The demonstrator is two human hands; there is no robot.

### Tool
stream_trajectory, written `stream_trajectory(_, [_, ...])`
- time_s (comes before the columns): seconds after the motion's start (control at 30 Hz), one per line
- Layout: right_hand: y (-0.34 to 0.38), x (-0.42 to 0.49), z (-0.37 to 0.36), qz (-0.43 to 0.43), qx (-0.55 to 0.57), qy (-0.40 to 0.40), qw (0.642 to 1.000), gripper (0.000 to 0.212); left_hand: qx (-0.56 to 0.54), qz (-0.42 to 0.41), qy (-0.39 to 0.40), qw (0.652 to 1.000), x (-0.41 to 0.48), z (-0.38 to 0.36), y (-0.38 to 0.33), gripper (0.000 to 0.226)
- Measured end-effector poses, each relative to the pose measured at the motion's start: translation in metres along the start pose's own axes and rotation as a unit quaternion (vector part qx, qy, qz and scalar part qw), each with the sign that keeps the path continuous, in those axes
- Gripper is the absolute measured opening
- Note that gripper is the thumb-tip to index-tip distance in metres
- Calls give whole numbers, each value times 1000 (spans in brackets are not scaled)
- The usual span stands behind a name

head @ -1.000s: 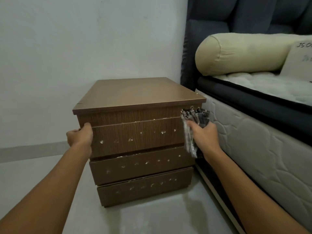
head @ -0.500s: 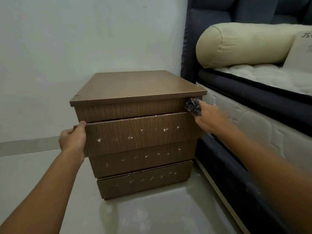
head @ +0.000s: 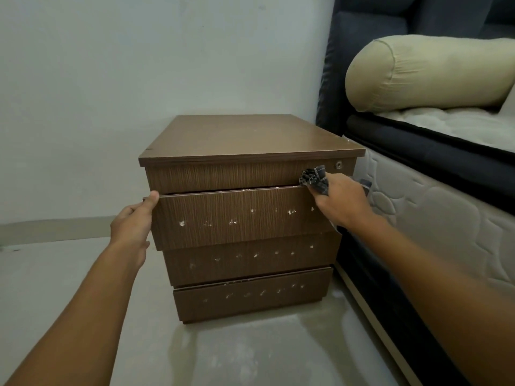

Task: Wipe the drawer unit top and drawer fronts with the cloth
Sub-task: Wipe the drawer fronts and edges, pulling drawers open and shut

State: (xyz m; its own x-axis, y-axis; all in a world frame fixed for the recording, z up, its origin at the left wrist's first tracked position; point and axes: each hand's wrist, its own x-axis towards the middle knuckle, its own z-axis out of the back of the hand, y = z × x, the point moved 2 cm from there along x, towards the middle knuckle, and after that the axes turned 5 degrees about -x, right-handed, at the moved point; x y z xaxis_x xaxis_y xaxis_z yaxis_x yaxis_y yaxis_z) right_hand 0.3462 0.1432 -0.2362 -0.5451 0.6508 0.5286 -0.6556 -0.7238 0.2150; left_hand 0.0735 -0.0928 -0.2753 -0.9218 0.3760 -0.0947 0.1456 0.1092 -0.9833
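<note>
A brown wooden drawer unit [head: 245,137] stands on the floor against the wall, beside a bed. Its second drawer [head: 237,218] is pulled out a little, and white chipped spots dot the lower drawer fronts. My left hand [head: 133,221] grips the left edge of that drawer, thumb on its top corner. My right hand [head: 342,199] holds a bunched dark checked cloth [head: 315,178] against the top front panel near its right end, just left of a small round lock [head: 339,164]. Part of the cloth hangs hidden under my palm.
A bed with a quilted mattress side [head: 434,227] and dark blue frame [head: 331,79] stands close on the right of the unit. A cream bolster [head: 423,73] lies on the bed. Pale wall behind, grey floor [head: 55,274] on the left and in front.
The second drawer has slid out toward me. My right hand rose from the drawer's right edge to the top front panel and bunched the cloth, then shifted slightly left. The left hand stayed on the drawer's edge.
</note>
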Motion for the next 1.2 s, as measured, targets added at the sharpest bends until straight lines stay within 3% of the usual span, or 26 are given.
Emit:
stream_trajectory(0.33, [79,-6,-30,53,10,-54,997,10,6,-3,44,999,-1,9,-1,34])
stream_trajectory(0.63, [160,-12,-52,100,37,-95,990,16,-10,-53,33,998,-1,17,18,30])
stream_trajectory(0.97, [250,-4,-67,156,87,-47,983,21,-12,-56,67,996,5,23,24,31])
stream_trajectory(1.2, [303,-3,-72,120,146,-5,982,18,28,-77,43,996,7,31,26,24])
